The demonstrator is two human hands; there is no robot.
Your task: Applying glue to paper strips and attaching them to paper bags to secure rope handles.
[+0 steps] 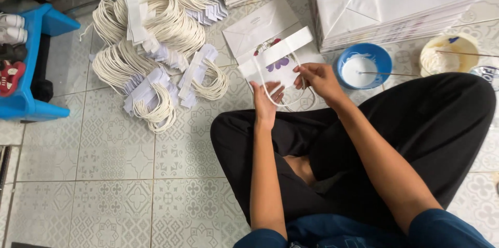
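I sit cross-legged on a tiled floor. A flat white paper bag (pixel 260 24) with a flower print lies in front of my knees. Across it lies a white paper strip (pixel 280 50) carrying a loop of white cord (pixel 275 100). My left hand (pixel 266 103) holds the cord loop at its near end. My right hand (pixel 318 78) pinches the cord near the right end of the strip.
A large heap of white cord handles on paper strips (pixel 150 40) covers the floor to the left. Stacks of flat bags (pixel 400 3) lie behind. A blue bowl of white glue (pixel 363 66) and a cream bowl (pixel 448 54) stand at right. A blue shoe rack (pixel 26 61) is far left.
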